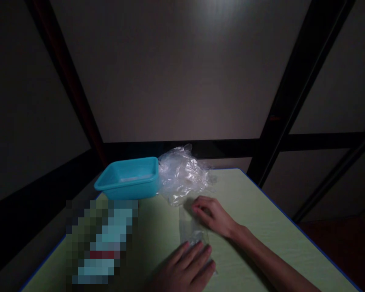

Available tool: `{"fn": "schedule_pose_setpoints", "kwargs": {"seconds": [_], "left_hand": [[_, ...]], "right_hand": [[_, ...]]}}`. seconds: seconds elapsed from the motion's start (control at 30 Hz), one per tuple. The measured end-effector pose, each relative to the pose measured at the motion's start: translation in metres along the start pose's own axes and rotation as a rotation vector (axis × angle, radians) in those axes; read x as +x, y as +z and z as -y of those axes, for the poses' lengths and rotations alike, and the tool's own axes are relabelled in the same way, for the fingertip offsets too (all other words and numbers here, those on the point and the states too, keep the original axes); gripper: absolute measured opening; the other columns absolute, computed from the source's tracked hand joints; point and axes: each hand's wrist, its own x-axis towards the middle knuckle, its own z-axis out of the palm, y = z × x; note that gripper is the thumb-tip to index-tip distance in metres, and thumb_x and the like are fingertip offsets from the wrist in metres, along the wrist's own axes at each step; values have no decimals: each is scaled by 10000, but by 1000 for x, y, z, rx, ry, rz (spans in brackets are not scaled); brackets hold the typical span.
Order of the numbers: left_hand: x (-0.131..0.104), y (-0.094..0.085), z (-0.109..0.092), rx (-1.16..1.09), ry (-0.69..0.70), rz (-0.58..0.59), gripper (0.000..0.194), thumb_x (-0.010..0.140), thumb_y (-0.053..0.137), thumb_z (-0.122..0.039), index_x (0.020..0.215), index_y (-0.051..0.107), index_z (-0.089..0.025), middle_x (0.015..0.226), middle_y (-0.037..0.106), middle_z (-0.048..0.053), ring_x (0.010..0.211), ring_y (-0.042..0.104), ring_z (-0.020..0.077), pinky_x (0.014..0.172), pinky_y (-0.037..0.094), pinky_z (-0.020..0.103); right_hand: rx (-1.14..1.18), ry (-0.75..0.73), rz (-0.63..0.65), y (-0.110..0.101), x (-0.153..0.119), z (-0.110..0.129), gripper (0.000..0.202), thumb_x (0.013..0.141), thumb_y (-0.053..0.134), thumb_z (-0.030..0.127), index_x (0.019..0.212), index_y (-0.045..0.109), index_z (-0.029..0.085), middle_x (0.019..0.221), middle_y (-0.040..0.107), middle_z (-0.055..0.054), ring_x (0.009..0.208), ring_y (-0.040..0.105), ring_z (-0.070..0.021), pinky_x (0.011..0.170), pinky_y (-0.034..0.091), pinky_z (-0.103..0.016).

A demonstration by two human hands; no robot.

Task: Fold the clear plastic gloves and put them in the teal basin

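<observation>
A small clear plastic bag [188,232] lies flat on the pale green table [158,247]. Across its near end rests my left hand [187,267], fingers stretched out and pressed down on the plastic. My right hand [211,213] is at the bag's far end, with fingers curled and thumb brought in close to them. Whatever the right fingers may pinch is too small to make out. Just beyond the right hand sits a crumpled heap of clear plastic bags [182,174].
A blue plastic basin [130,190] stands at the back left, touching or nearly touching the heap. A blurred-out light blue item [109,239] lies on the left side. Dark-framed panels [182,81] rise behind the table, whose blue edge [292,219] runs along the right.
</observation>
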Motion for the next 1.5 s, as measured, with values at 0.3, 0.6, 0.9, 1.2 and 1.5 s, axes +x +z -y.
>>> {"fn": "schedule_pose_setpoints", "kwargs": {"seconds": [0.3,0.6,0.9,1.2,1.5], "left_hand": [[4,10,-9,-85,-95,-36,246,923,392,-174,1059,594,-205,893,697,-11,843,605,187,928,374,306],[-2,6,-3,-24,16,64,282,961,375,-224,1184,542,-180,1139,656,13,985,589,164,896,394,263],[-4,7,4,116,67,-18,294,970,344,-227,1178,552,-202,1202,628,-9,1066,566,157,932,384,252],[-7,10,2,95,66,13,301,966,366,-252,1207,534,-188,1244,600,16,1111,535,176,956,365,267],[-11,12,1,40,43,37,325,957,402,-256,1257,486,-165,1281,564,51,1159,501,201,982,340,290]], "right_hand": [[-203,-333,636,15,-26,9,602,927,430,394,1435,250,126,1479,279,-128,1379,185,-202,1136,129,-374],[-325,-312,692,14,4,0,529,943,371,403,1431,268,228,1503,238,-54,1393,110,-215,1120,120,-457],[-406,-276,687,16,18,-5,529,946,362,426,1434,256,253,1508,226,-35,1393,120,-208,1124,106,-437],[-454,-231,576,19,32,-9,474,952,364,352,1408,327,229,1490,276,-59,1372,210,-239,1108,147,-480],[-379,-225,340,22,35,-2,385,924,446,259,1245,529,64,1279,560,-167,1217,477,-224,1032,341,-345]]}}
